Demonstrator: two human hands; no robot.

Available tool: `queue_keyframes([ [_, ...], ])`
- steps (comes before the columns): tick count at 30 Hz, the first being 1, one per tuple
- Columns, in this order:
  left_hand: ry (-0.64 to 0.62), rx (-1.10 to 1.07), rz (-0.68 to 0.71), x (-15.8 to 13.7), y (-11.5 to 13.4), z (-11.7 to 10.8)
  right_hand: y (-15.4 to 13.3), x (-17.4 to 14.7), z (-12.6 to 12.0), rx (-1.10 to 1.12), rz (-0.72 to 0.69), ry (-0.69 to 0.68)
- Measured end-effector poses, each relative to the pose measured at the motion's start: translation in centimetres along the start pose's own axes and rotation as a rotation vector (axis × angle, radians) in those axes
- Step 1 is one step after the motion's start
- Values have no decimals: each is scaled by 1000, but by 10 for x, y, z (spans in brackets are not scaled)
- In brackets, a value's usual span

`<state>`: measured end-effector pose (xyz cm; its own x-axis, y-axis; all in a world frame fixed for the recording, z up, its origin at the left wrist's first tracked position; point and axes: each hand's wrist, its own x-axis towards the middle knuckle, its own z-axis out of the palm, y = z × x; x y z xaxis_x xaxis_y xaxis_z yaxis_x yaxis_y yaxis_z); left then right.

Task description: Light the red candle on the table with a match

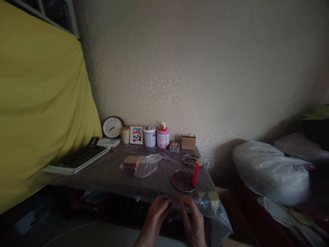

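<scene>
Two hands are working at the near edge of the tabletop [110,175], close together. Left hand [157,212] is curling its fingers inward, fingertips pinching at the plastic sheet [217,212] that is covering the table and hanging off its near right corner. Right hand [193,221] is lying with fingers bent and pressing on the same sheet just beside the left; whether it is actually gripping the film cannot be told in the dim light.

One round metal dish [183,180] is sitting near the near right edge, just beyond the hands, with one red stick [195,174] leaning upright against its right rim. One second dish [189,160] is sitting behind it, nearer the right edge, holding small dark bits.

One clear bag [147,164] is lying mid-table with one brown block [131,162] at its mouth.

Along the far edge, left to right: one clock [112,127], one yellow cup [125,134], one framed panda picture [136,134], one white tin [149,136], one pink tin [163,138] carrying one small figurine [162,125], one small blue box [174,146], one cardboard box [188,141].

One flat dark device [77,159] is resting at the left edge.

One yellow cloth [38,103] is hanging left of the table. One white bag [269,171] is lying to the right, well apart.
</scene>
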<state>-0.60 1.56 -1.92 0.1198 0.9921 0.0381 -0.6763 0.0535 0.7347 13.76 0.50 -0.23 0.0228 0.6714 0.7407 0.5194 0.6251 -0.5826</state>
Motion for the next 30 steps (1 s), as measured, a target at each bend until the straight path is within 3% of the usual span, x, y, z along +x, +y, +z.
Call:
queue_keyframes([
  [8, -33, 3, 34, -4, 4, 7, 5, -2, 7, -3, -68, -1],
  [30, -34, 30, 44, -2, 1, 5, 9, -3, 8, -9, -63, -41],
])
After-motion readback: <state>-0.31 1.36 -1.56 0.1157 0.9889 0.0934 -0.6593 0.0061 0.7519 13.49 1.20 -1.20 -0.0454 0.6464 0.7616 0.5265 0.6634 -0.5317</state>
